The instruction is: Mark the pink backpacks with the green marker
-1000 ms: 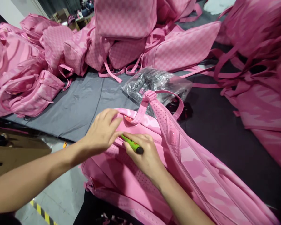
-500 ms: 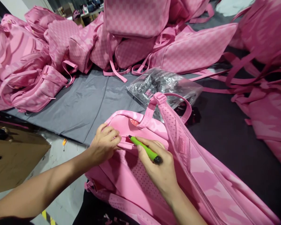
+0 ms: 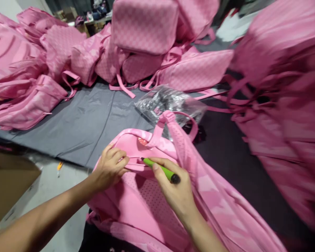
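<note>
A pink camouflage backpack [image 3: 131,203] leans against the table edge before me, its perforated back panel and one shoulder strap [image 3: 183,150] toward me. My left hand [image 3: 111,162] is closed on the backpack's upper left edge, its fingers folded over the fabric. In my right hand [image 3: 177,185] is a green marker [image 3: 160,169] with a black end, gripped like a pen. Its dark tip is at the seam near the top of the back panel; whether it touches the fabric I cannot tell. A small red patch [image 3: 142,141] shows by the top loop.
Piled pink backpacks [image 3: 147,28] line the far side of the grey-covered table [image 3: 86,119], with more at the right [image 3: 278,87]. A clear plastic bag [image 3: 168,101] of dark small items lies behind my backpack. A cardboard box [image 3: 13,185] stands on the floor at left.
The whole view has shifted, so the table and piles sit a little lower and further left. Both hands keep their holds, and the marker tip stays near the same seam.
</note>
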Available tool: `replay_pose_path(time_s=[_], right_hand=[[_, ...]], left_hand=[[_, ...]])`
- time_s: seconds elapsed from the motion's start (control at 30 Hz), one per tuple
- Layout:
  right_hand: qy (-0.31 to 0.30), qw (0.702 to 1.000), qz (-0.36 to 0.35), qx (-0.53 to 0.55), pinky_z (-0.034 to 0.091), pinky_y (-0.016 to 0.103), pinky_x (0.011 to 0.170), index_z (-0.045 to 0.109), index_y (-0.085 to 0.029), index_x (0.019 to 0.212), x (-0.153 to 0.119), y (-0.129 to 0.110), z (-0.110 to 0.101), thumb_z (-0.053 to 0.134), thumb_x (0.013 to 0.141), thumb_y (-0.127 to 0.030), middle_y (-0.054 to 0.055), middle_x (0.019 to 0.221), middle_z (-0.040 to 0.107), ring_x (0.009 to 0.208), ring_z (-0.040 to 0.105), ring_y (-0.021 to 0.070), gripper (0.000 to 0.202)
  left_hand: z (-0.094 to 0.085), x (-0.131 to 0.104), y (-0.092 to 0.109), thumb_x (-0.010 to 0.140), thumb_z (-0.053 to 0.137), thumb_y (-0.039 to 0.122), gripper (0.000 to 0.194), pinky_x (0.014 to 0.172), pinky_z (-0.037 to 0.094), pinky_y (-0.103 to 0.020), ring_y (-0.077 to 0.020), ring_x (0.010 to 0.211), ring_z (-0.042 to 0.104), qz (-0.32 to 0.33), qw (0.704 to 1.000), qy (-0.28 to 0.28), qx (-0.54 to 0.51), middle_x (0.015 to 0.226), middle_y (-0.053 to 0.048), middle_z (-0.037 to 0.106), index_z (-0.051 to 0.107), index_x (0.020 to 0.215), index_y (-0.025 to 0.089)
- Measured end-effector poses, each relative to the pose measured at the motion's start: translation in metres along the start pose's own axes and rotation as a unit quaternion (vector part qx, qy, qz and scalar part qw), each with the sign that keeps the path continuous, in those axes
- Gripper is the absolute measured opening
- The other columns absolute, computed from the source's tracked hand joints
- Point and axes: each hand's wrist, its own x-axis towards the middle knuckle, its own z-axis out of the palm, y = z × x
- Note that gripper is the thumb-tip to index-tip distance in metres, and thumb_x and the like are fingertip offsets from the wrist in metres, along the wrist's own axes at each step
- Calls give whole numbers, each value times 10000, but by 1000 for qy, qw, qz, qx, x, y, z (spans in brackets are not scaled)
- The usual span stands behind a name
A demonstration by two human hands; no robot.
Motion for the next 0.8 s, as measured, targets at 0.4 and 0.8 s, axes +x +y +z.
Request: replay_pose_path(time_s=[0.4,0.8], right_hand=[[91,917,36,-386,510,300,762,701,-183,1006,84,33,-155,515,854,-168,70,944,729,859,680,198,241],[-20,899,130,-417,489,301,747,671,-152,981,174,141,-162,725,830,-335,40,937,683,837,631,164,243]], left_hand=[[7,-4,-6,886,641,284,217,1060,353,-534,-308,1173,521,31,994,85,-54,1252,-126,618,622,1078,183],[14,-1,-2,905,618,252,249,1088,335,-529,-310,1182,521,37,994,97,-16,1271,-148,612,624,1122,130]])
